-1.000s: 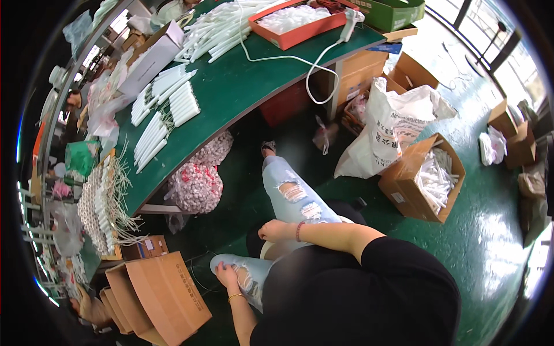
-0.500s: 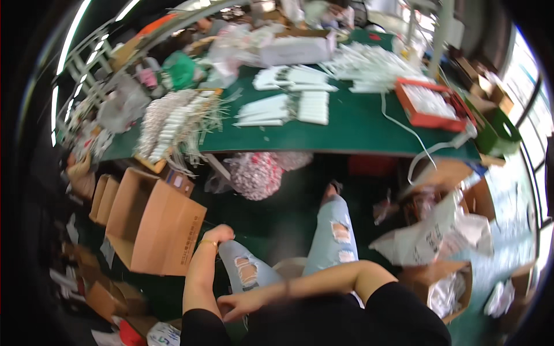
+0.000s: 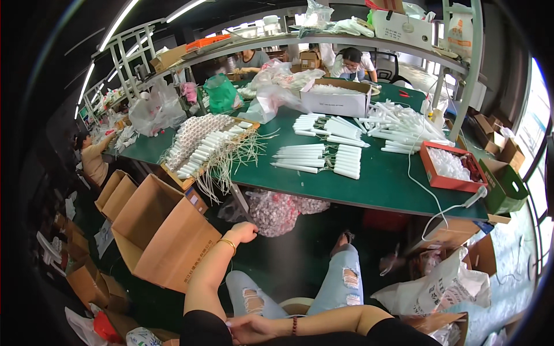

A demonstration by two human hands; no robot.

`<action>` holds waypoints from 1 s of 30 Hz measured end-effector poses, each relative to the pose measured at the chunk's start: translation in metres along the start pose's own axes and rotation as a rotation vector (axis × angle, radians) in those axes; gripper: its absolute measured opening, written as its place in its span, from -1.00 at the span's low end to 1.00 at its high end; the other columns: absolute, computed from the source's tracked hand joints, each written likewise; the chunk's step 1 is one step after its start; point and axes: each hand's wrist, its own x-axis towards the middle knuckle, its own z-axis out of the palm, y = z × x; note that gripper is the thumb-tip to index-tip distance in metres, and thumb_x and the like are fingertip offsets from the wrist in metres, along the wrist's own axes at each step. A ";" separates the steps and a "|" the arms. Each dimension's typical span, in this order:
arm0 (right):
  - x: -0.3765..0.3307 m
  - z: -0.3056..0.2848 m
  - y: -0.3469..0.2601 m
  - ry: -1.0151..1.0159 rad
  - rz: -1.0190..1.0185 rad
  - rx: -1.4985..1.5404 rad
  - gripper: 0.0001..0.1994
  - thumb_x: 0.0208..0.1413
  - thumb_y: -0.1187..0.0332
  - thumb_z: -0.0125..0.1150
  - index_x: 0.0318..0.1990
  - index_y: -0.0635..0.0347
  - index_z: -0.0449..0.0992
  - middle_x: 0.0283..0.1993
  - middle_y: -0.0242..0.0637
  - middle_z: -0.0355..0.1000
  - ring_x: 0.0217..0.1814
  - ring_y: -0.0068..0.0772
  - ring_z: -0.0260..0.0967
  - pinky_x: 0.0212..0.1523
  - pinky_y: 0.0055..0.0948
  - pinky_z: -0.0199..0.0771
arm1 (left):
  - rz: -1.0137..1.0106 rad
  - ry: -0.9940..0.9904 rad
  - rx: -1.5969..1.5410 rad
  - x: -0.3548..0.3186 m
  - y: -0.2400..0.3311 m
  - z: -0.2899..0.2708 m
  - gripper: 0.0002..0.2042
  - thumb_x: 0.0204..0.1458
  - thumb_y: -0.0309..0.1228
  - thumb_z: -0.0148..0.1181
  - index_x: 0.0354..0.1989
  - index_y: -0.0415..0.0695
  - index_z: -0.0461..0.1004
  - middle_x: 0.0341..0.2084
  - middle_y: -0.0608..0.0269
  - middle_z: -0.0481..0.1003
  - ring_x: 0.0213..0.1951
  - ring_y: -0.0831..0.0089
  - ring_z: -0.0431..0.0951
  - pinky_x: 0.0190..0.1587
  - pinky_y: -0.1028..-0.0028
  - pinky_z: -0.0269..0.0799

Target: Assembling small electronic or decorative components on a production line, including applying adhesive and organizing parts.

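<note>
My left arm, with a gold bangle, reaches forward over the floor below the table edge. My left hand (image 3: 245, 232) is closed in a loose fist beside the open cardboard box (image 3: 173, 245); what is in it, if anything, is hidden. My right forearm, with a dark bead bracelet, crosses in front of my body. My right hand (image 3: 251, 329) is curled close to my left elbow, its fingertips partly hidden. White candle-shaped sticks (image 3: 300, 155) lie in grouped rows on the green table (image 3: 254, 184). On its left, a tray (image 3: 210, 147) holds more sticks with trailing pale wires.
Under the table sits a plastic bag of small pieces (image 3: 272, 213). An orange-red box (image 3: 453, 167) and a pile of white sticks (image 3: 404, 124) occupy the table's right side. A white sack (image 3: 441, 285) lies at right. Other people sit beyond the table and at far left.
The view has tilted up, showing more of the shelf and people beyond the table. My left hand has moved forward and right; my right hand stays near the left elbow, its fingers more curled.
</note>
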 end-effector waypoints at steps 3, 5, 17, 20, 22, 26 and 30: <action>-0.006 -0.017 -0.004 0.155 -0.035 -0.162 -0.70 0.22 0.30 0.03 0.07 0.17 0.31 0.05 -0.32 0.38 0.11 -0.44 0.30 0.17 -0.47 0.27 | 0.048 -0.194 -0.005 0.002 0.006 0.022 -0.68 -0.03 -0.23 0.17 -0.09 0.00 0.54 -0.14 0.13 0.55 -0.06 0.15 0.52 -0.03 0.26 0.44; -0.007 -0.058 -0.008 -0.241 0.007 -0.030 -0.64 0.20 0.29 0.12 0.11 0.18 0.26 0.03 -0.34 0.37 0.10 -0.47 0.32 0.13 -0.53 0.30 | 0.021 -0.255 0.041 0.003 0.019 0.029 -0.68 -0.02 -0.23 0.17 -0.07 0.00 0.54 -0.11 0.14 0.54 -0.04 0.16 0.51 -0.01 0.26 0.43; -0.021 0.014 -0.023 0.280 0.165 -0.443 -0.70 0.20 0.34 0.14 0.02 0.16 0.26 -0.14 -0.33 0.42 -0.16 -0.49 0.45 -0.11 -0.47 0.50 | -0.028 -0.041 -0.070 -0.038 -0.007 0.093 -0.77 -0.06 -0.31 0.10 -0.26 -0.02 0.59 -0.26 0.10 0.57 -0.17 0.12 0.56 -0.14 0.20 0.49; -0.063 0.058 -0.069 0.501 0.180 -1.455 -0.71 0.19 0.27 0.15 0.00 0.22 0.41 -0.11 -0.33 0.49 -0.06 -0.53 0.43 0.00 -0.46 0.41 | -0.032 0.027 -0.161 -0.066 0.022 0.149 -0.78 -0.10 -0.31 0.08 -0.33 -0.05 0.61 -0.32 0.05 0.57 -0.21 0.06 0.56 -0.17 0.17 0.49; -0.106 0.068 -0.099 0.876 -0.135 -1.935 -0.79 0.12 0.36 0.18 -0.11 0.17 0.54 -0.15 -0.23 0.52 -0.13 -0.42 0.47 -0.04 -0.42 0.44 | 0.101 -0.018 -0.480 -0.080 0.034 0.223 -0.70 -0.01 -0.19 0.09 -0.33 -0.18 0.58 -0.31 -0.04 0.56 -0.19 0.02 0.55 -0.15 0.14 0.46; -0.213 0.139 -0.163 1.400 -0.482 -2.895 -0.80 -0.14 0.47 0.18 -0.28 0.17 0.54 -0.25 -0.11 0.47 -0.12 -0.04 0.40 -0.01 -0.14 0.35 | -0.321 0.152 -0.455 -0.105 0.145 0.248 -0.37 0.04 -0.06 0.11 0.15 -0.31 0.23 -0.08 -0.19 0.44 -0.03 -0.06 0.46 0.05 0.14 0.36; -0.290 0.173 -0.165 2.122 -0.410 -2.970 -0.38 -0.28 0.50 0.37 0.08 0.11 0.37 0.22 -0.11 0.23 0.29 -0.01 0.12 0.28 -0.10 0.08 | -0.462 0.363 -0.385 -0.097 0.164 0.255 -0.39 0.06 -0.07 0.09 0.17 -0.29 0.22 -0.05 -0.21 0.42 -0.02 -0.13 0.43 0.05 0.10 0.36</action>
